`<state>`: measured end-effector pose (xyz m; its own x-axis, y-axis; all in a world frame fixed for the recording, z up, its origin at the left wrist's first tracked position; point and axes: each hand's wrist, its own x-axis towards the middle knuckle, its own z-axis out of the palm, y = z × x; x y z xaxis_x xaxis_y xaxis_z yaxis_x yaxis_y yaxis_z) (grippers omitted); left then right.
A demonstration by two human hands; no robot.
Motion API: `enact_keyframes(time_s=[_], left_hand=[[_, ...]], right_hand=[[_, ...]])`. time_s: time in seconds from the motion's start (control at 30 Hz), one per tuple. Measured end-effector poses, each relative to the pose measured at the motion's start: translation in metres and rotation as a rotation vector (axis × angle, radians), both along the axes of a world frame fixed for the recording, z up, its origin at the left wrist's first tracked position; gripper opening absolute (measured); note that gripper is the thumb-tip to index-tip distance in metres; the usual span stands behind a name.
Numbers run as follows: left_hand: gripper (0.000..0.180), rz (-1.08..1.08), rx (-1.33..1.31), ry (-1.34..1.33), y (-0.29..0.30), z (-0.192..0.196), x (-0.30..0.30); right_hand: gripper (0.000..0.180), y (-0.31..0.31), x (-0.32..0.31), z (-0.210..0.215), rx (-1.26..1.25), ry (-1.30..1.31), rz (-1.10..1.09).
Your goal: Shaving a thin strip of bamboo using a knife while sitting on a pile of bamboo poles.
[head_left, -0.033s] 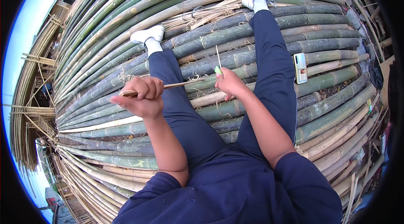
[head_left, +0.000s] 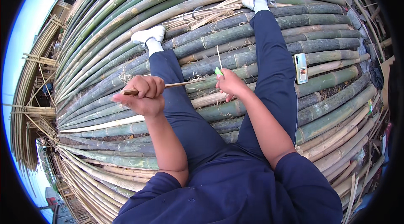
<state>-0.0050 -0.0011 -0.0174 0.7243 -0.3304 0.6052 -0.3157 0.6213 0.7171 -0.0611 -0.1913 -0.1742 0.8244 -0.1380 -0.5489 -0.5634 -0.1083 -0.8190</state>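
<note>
My left hand (head_left: 145,97) is closed around a thin bamboo stick (head_left: 180,84), which points right across my thigh toward the other hand. In my right hand (head_left: 232,84) is a knife (head_left: 218,71) with a bright green handle; its greyish blade is hard to make out against the poles. A thin pale sliver (head_left: 219,55) rises just beyond the green handle. The stick's tip ends a little left of my right hand, apart from it. Curly shavings (head_left: 219,108) lie on the bamboo poles (head_left: 229,62) between my legs.
I sit on rows of green and tan bamboo poles, legs stretched out in white shoes (head_left: 149,34). Split bamboo strips (head_left: 219,11) lie between my feet. A phone (head_left: 301,68) rests beside my right leg. Stacked bamboo (head_left: 29,110) stands at the far left.
</note>
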Motion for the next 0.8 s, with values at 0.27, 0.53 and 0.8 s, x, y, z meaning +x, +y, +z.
enact_keyframes(time_s=[0.27,0.53,0.8], left_hand=[[0.067,-0.039,-0.004,0.016,-0.001,-0.006,0.005],[0.068,-0.021,0.007,-0.023,-0.005,-0.053,0.016],[0.067,-0.076,0.005,0.019,0.001,0.003,0.004]], right_hand=[[0.021,0.029,-0.001,-0.015,0.075,-0.189,-0.089],[0.015,0.096,-0.016,-0.037,-0.383,-0.378,0.0],[0.022,0.05,-0.003,-0.016,-0.333,-0.302,-0.012]])
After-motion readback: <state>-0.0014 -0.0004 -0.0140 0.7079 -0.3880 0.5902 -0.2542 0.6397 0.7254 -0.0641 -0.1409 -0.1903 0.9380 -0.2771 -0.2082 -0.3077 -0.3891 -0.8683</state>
